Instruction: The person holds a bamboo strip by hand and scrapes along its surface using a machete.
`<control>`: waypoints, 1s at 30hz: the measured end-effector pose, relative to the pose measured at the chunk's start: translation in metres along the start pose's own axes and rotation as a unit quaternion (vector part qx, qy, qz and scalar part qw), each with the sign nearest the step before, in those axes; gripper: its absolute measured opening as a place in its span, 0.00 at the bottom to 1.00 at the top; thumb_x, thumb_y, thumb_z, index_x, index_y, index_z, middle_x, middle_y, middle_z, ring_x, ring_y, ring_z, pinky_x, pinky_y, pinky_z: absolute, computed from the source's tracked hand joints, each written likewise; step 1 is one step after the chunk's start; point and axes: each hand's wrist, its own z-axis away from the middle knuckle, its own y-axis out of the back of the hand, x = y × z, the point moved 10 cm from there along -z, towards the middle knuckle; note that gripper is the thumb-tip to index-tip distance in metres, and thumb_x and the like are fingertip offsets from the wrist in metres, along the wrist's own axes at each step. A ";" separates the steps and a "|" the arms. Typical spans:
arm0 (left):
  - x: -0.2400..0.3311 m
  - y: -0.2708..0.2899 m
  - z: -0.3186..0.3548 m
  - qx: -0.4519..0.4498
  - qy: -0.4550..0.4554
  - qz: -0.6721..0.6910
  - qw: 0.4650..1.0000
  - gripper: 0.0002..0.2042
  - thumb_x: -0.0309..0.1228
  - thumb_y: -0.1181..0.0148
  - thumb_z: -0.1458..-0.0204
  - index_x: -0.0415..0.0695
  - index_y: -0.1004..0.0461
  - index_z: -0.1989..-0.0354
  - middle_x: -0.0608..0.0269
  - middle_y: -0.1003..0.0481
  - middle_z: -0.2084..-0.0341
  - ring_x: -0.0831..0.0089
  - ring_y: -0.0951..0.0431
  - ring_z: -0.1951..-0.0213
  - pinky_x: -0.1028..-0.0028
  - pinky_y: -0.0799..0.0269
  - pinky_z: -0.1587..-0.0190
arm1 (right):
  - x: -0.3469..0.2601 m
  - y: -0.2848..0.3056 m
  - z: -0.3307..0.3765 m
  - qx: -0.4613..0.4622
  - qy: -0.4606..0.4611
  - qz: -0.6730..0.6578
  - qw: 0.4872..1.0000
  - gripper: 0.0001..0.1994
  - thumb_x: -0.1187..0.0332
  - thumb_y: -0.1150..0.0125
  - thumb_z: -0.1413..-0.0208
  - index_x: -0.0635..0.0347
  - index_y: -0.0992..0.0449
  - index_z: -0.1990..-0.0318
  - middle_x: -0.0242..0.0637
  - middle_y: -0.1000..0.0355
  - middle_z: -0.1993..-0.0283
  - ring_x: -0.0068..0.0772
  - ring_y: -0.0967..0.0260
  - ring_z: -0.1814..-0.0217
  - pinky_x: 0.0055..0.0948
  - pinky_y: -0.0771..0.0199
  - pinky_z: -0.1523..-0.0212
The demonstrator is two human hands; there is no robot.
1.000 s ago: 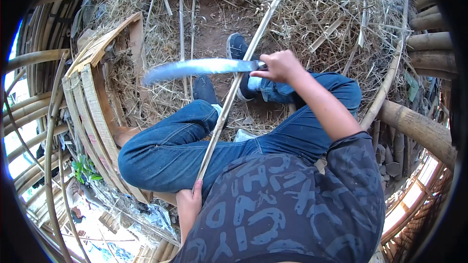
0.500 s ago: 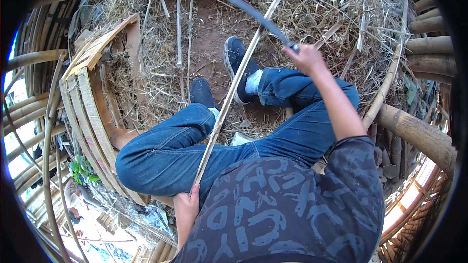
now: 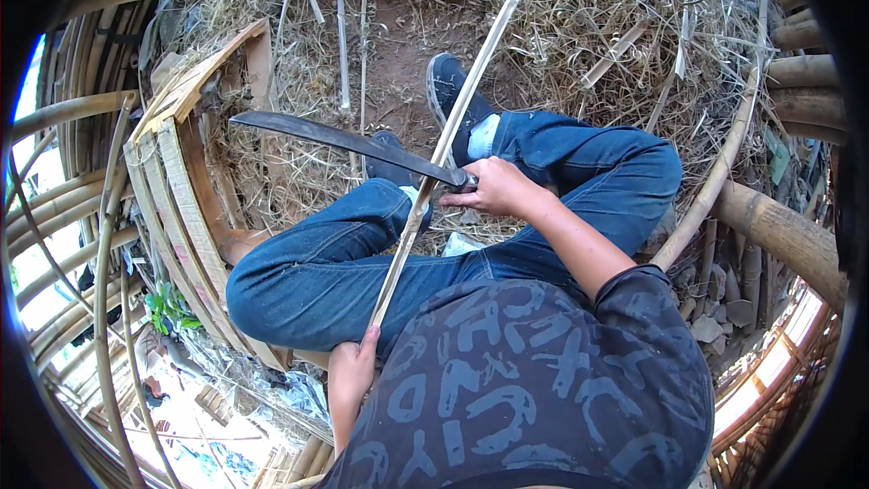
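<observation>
A long pale bamboo strip [image 3: 480, 63] slants from my left thigh up past my shoe to the far edge of the view. My left hand [image 3: 351, 369] grips its near end beside my left thigh, thumb along the strip. My right hand [image 3: 496, 188] is closed round the handle of a machete [image 3: 335, 136], whose long dark curved blade points left. Near its handle the blade crosses over the strip, above my feet; whether it touches the strip I cannot tell.
A slatted wooden crate [image 3: 167, 181] stands at my left. Straw-like shavings [image 3: 579, 18] cover much of the ground, with loose strips among them. Thick bamboo poles [image 3: 769, 226] border the right side, and thin upright bamboo poles [image 3: 107, 308] the left.
My right hand has come down and toward me with the machete, and the blade has swung left to lie across the strip. My left hand keeps its grip.
</observation>
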 end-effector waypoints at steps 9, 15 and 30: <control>-0.007 0.000 0.004 0.068 0.020 0.026 0.997 0.36 0.58 0.47 0.46 0.27 0.29 0.83 0.36 0.34 0.88 0.43 0.26 0.79 0.55 0.33 0.70 | -0.025 0.029 0.028 0.164 0.044 0.000 0.985 0.33 0.33 0.42 0.53 0.62 0.22 0.73 0.53 0.28 0.79 0.59 0.27 0.70 0.47 0.26 0.66; 0.003 0.005 0.013 0.073 0.018 0.034 0.997 0.34 0.55 0.45 0.47 0.27 0.29 0.84 0.38 0.33 0.89 0.45 0.25 0.80 0.57 0.33 0.72 | -0.030 0.027 0.027 0.123 0.049 -0.028 0.991 0.34 0.33 0.45 0.51 0.63 0.24 0.76 0.53 0.29 0.80 0.60 0.28 0.72 0.48 0.27 0.67; 0.042 0.017 0.043 0.129 -0.177 0.028 0.975 0.19 0.41 0.46 0.42 0.36 0.34 0.76 0.40 0.29 0.82 0.41 0.28 0.76 0.55 0.36 0.73 | -0.032 0.031 0.042 0.121 0.064 -0.069 0.988 0.32 0.37 0.42 0.50 0.65 0.25 0.77 0.54 0.31 0.81 0.60 0.30 0.73 0.46 0.30 0.70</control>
